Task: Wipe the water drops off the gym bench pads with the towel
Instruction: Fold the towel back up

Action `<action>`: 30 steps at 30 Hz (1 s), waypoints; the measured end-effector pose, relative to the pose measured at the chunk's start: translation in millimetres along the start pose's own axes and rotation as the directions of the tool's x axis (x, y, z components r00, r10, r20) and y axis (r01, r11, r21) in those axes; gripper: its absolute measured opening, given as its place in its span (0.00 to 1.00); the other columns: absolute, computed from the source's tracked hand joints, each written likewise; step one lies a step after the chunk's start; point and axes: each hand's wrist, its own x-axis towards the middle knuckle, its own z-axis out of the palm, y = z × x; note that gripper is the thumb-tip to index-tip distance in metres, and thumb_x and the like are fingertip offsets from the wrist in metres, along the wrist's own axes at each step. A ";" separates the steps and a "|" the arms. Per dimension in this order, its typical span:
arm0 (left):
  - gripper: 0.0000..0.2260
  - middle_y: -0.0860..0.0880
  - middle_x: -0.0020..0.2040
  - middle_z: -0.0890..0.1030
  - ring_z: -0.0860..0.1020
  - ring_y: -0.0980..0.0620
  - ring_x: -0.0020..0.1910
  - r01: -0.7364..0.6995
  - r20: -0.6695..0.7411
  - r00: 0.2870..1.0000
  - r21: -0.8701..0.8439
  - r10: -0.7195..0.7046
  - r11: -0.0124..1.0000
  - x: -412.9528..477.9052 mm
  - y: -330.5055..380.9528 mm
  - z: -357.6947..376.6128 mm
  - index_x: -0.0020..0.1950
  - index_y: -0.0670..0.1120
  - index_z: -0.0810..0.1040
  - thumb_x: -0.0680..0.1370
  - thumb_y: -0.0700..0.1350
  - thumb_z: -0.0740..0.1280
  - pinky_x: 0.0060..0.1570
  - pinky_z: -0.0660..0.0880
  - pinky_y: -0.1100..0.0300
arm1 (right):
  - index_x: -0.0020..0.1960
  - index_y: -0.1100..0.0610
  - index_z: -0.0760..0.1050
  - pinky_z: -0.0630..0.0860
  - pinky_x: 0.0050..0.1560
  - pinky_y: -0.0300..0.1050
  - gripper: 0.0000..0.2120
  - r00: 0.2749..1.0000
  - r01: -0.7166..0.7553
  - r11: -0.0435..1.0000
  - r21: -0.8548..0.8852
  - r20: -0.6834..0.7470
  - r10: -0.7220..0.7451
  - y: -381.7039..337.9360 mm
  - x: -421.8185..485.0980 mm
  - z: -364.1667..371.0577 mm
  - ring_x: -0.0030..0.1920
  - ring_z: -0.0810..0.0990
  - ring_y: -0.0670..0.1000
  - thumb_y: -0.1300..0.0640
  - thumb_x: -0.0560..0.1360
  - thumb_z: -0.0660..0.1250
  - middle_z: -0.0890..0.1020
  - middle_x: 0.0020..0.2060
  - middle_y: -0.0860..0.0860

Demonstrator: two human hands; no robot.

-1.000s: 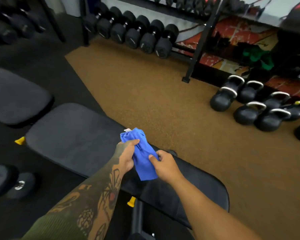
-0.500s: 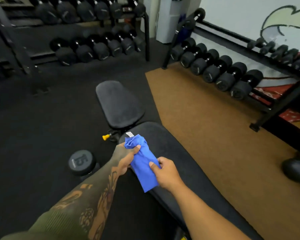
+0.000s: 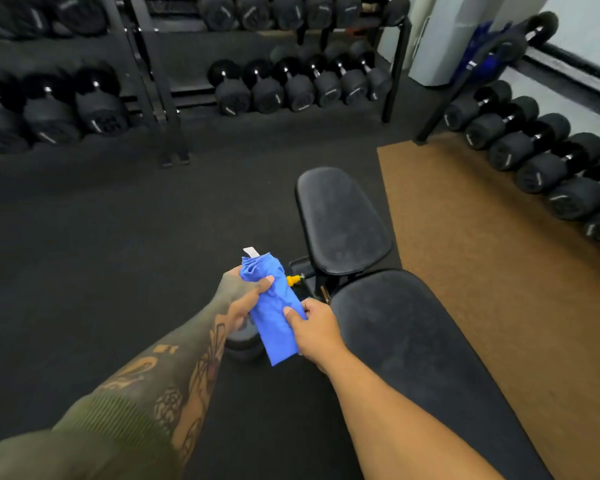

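1. Since half a second ago the view has swung, so the long bench pad (image 3: 413, 358) now runs along the right of the hands instead of under them. The towel (image 3: 274, 306) has come off that pad's edge and is held over the dark floor just to its left. The grip on the cloth looks unchanged.
2. The left hand (image 3: 243, 296) grips the towel's upper end, thumb across the front and fingers curled behind. A white tag (image 3: 251, 252) sticks up past the bunched top.
3. The right hand (image 3: 312, 327), between the left hand and the long pad, pinches the lower half, thumb on the front. The other fingers wrap behind, out of sight.
4. The towel is folded into a narrow blue strip, held in the air and touching neither pad.
5. Beyond the long pad's far end sits the small seat pad (image 3: 340, 220). A yellow knob (image 3: 292, 280) shows at the joint between them, and a floor dumbbell (image 3: 243, 344) lies left of the pad, mostly hidden under the hands.
6. Both pads show pale smears, but individual drops are too faint to pick out.
7. My reading is that wiping is not under way at this instant, and the cloth is being readied or refolded.
8. The next move calls for carrying the towel rightward onto the long pad, pressing it flat and drawing it along the surface, then doing the seat pad beyond.
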 end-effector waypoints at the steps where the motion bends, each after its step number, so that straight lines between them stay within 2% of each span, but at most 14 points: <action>1: 0.12 0.44 0.48 0.85 0.84 0.43 0.49 0.007 0.005 1.000 0.014 -0.007 1.000 7.0 -2.1 -9.1 0.53 0.46 0.81 0.71 0.39 0.75 0.51 0.80 0.46 | 0.38 0.58 0.70 0.74 0.36 0.50 0.12 1.000 -0.002 1.000 -0.004 0.013 0.002 -0.6 7.1 9.3 0.33 0.73 0.50 0.51 0.74 0.67 0.76 0.33 0.51; 3: 0.18 0.42 0.49 0.85 0.84 0.42 0.50 0.048 -0.001 0.999 0.032 -0.048 0.998 22.8 -9.1 -24.2 0.54 0.45 0.81 0.66 0.36 0.78 0.51 0.80 0.46 | 0.38 0.58 0.70 0.75 0.36 0.52 0.12 0.999 0.000 1.000 -0.010 0.032 0.001 1.2 21.4 27.4 0.33 0.74 0.50 0.51 0.73 0.67 0.76 0.33 0.50; 5: 0.21 0.41 0.50 0.84 0.83 0.42 0.49 0.100 -0.059 0.993 0.034 -0.098 0.994 40.7 -19.6 -35.1 0.55 0.43 0.80 0.64 0.31 0.77 0.51 0.80 0.46 | 0.38 0.57 0.70 0.74 0.36 0.49 0.11 0.999 -0.004 1.000 -0.024 0.048 0.005 6.5 35.9 45.2 0.33 0.73 0.49 0.51 0.73 0.66 0.77 0.34 0.50; 7: 0.20 0.41 0.50 0.84 0.83 0.42 0.48 0.103 -0.112 0.989 0.041 -0.097 0.994 58.6 -33.3 -44.5 0.54 0.42 0.80 0.66 0.28 0.74 0.49 0.80 0.48 | 0.40 0.57 0.70 0.71 0.34 0.44 0.10 0.998 0.009 0.999 -0.035 0.065 -0.007 16.0 52.2 62.7 0.33 0.73 0.47 0.52 0.75 0.66 0.77 0.36 0.50; 10: 0.15 0.42 0.49 0.83 0.82 0.44 0.47 0.048 -0.170 0.985 0.061 -0.037 0.997 87.2 -64.6 -57.5 0.55 0.41 0.80 0.70 0.31 0.73 0.46 0.80 0.52 | 0.40 0.55 0.70 0.70 0.33 0.40 0.09 0.995 0.017 0.999 -0.043 0.099 -0.012 38.5 80.4 90.4 0.35 0.74 0.46 0.52 0.76 0.66 0.77 0.38 0.49; 16: 0.09 0.39 0.49 0.84 0.82 0.44 0.45 0.053 -0.233 0.972 0.145 -0.018 0.988 140.8 -141.0 -74.4 0.53 0.39 0.80 0.73 0.35 0.72 0.49 0.79 0.48 | 0.45 0.53 0.70 0.75 0.41 0.46 0.07 0.989 -0.034 0.996 -0.079 0.143 0.045 94.1 126.1 137.2 0.43 0.79 0.51 0.50 0.77 0.65 0.80 0.45 0.51; 20: 0.07 0.44 0.45 0.83 0.80 0.47 0.44 0.079 -0.302 0.953 0.168 -0.025 0.983 166.0 -183.6 -83.1 0.46 0.46 0.80 0.73 0.35 0.71 0.47 0.78 0.53 | 0.46 0.53 0.71 0.77 0.48 0.51 0.07 0.988 -0.044 0.992 -0.120 0.140 0.061 129.5 153.7 162.9 0.47 0.80 0.56 0.50 0.76 0.66 0.81 0.47 0.54; 22: 0.06 0.44 0.44 0.82 0.79 0.49 0.42 0.085 -0.312 0.950 0.205 -0.017 0.975 177.2 -202.6 -86.0 0.47 0.45 0.80 0.74 0.35 0.71 0.45 0.77 0.54 | 0.46 0.54 0.71 0.78 0.47 0.52 0.08 0.987 -0.054 0.989 -0.137 0.145 0.074 145.1 167.1 173.6 0.47 0.80 0.56 0.50 0.76 0.66 0.81 0.47 0.54; 25: 0.05 0.45 0.41 0.80 0.76 0.51 0.39 0.091 -0.311 0.950 0.249 -0.009 0.964 196.0 -228.2 -88.0 0.49 0.41 0.80 0.74 0.36 0.71 0.40 0.74 0.58 | 0.45 0.53 0.70 0.81 0.44 0.57 0.09 0.984 -0.089 0.986 -0.139 0.143 0.109 164.9 185.9 186.8 0.44 0.81 0.56 0.49 0.76 0.66 0.80 0.43 0.52; 30: 0.04 0.44 0.41 0.81 0.76 0.51 0.39 0.091 -0.314 0.949 0.344 0.023 0.935 224.0 -258.1 -93.1 0.46 0.42 0.80 0.73 0.37 0.72 0.43 0.75 0.54 | 0.44 0.52 0.69 0.81 0.43 0.61 0.09 0.976 -0.134 0.979 -0.153 0.149 0.157 186.0 210.9 201.9 0.45 0.81 0.56 0.48 0.76 0.66 0.78 0.44 0.52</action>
